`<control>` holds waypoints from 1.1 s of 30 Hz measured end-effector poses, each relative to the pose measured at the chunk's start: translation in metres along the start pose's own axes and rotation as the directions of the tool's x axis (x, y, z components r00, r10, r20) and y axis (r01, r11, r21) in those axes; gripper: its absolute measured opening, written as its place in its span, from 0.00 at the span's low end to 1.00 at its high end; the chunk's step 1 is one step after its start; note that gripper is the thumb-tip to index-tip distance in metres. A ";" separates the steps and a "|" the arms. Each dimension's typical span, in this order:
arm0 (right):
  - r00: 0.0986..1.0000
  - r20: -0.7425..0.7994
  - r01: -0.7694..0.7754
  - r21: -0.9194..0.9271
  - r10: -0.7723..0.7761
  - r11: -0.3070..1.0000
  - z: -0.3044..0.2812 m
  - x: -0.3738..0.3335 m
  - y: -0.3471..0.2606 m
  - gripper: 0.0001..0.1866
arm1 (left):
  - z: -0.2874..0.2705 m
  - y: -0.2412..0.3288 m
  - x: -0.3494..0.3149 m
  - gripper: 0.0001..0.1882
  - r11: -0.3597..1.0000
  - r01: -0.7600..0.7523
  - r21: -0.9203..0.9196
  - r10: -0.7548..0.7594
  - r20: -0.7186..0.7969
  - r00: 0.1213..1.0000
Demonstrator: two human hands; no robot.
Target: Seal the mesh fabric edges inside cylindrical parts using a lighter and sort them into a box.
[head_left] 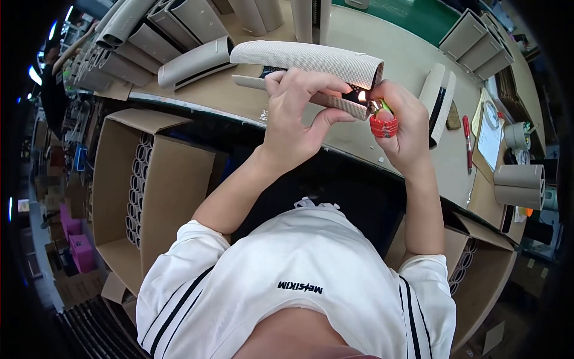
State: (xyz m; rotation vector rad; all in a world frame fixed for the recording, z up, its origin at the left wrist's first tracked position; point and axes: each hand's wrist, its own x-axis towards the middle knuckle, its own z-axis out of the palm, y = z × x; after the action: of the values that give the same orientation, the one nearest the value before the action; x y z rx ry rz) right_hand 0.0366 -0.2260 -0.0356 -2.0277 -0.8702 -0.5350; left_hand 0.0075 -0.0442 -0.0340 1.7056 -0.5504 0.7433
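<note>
A long beige sleeve (305, 58) with a woven-looking surface and a slot along its side lies across the near part of the table. My left hand (293, 113) grips its near edge, thumb below and fingers reaching into the slot. In my right hand (406, 113) is a lighter (384, 126) with a red lower part and a green area near its metal top. Its flame (362, 96) burns at the sleeve's right end, close to the slot's edge. My left fingertips are a short way left of the flame. Part of the lighter is hidden by my right fingers.
Beige sleeves (194, 63) crowd the back left; others (475, 45) stand at the back right. One slotted sleeve (438, 99) lies right of my hands, near a red pen (467, 143) and a clipboard (491, 137). Open cartons (173, 185) with sleeves stand below the table edge.
</note>
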 end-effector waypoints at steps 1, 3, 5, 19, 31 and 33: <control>1.000 0.014 -0.001 0.002 0.000 1.000 0.001 -0.001 0.000 0.28 | -0.001 0.000 -0.001 0.20 1.000 -0.013 0.015 0.013 0.005 1.000; 1.000 0.026 -0.003 0.002 0.003 1.000 0.001 -0.001 0.001 0.28 | -0.003 -0.001 0.000 0.20 0.999 -0.027 0.027 0.027 0.014 1.000; 1.000 0.007 0.030 -0.050 -0.029 0.998 0.001 0.001 -0.001 0.25 | -0.009 -0.003 0.005 0.18 0.967 -0.176 0.187 0.153 0.128 0.980; 0.990 -0.126 -0.060 -0.009 0.058 0.998 0.008 -0.004 -0.007 0.19 | 0.007 0.017 0.009 0.13 0.999 0.014 0.033 -0.012 -0.052 0.999; 0.985 -0.153 -0.138 -0.386 0.084 0.912 0.013 -0.013 -0.053 0.20 | 0.004 0.001 0.005 0.15 0.865 -0.210 0.456 0.202 0.068 0.977; 0.985 -0.133 -0.149 -0.372 0.106 0.916 0.013 -0.014 -0.053 0.22 | 0.004 0.001 0.005 0.15 0.846 -0.221 0.486 0.214 0.070 0.974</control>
State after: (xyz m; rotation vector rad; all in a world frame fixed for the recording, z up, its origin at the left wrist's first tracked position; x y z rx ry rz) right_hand -0.0118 -0.1995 -0.0232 -2.3600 -0.5932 -0.7832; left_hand 0.0112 -0.0480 -0.0307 2.1421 -0.6053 1.1082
